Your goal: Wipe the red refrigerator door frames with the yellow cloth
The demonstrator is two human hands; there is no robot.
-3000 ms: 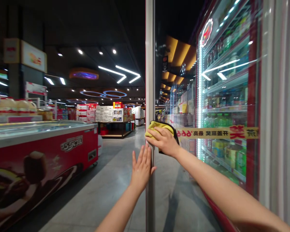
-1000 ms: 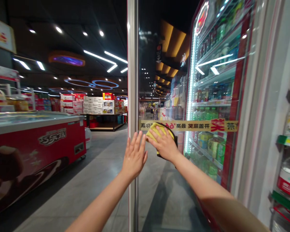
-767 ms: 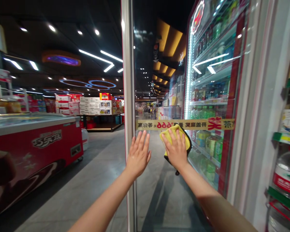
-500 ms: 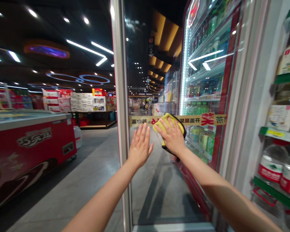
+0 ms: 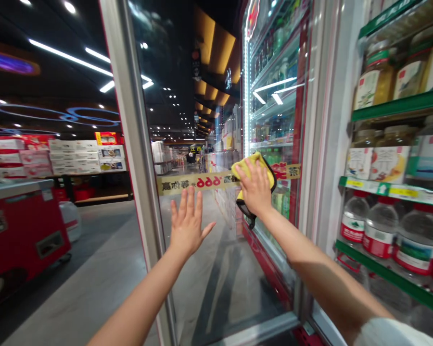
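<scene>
A glass door [image 5: 216,269] with a metal frame [image 5: 130,120] stands swung out in front of me. Against its inner face my right hand [image 5: 256,190] presses a yellow cloth [image 5: 269,169] with black edging; a corner of it hangs below the palm. The fingers lie fairly flat over the cloth. To the left, my left hand [image 5: 186,228] is spread, fingers apart and holding nothing, at or very near the glass; contact is unclear. A yellow strip with reversed red and black lettering [image 5: 176,186] crosses the door at finger height.
On the right, cooler shelves [image 5: 400,106] hold tea bottles [image 5: 389,158] and red-capped water bottles [image 5: 380,230]. Reflected lit shelves show in the glass. A red chest freezer [image 5: 25,240] stands at left, with stacked boxes [image 5: 74,156] behind it.
The view has turned right, bringing more cooler shelves into sight. My right hand and the cloth have shifted right along the lettered strip, uncovering more of it. My left thumb is spread wider.
</scene>
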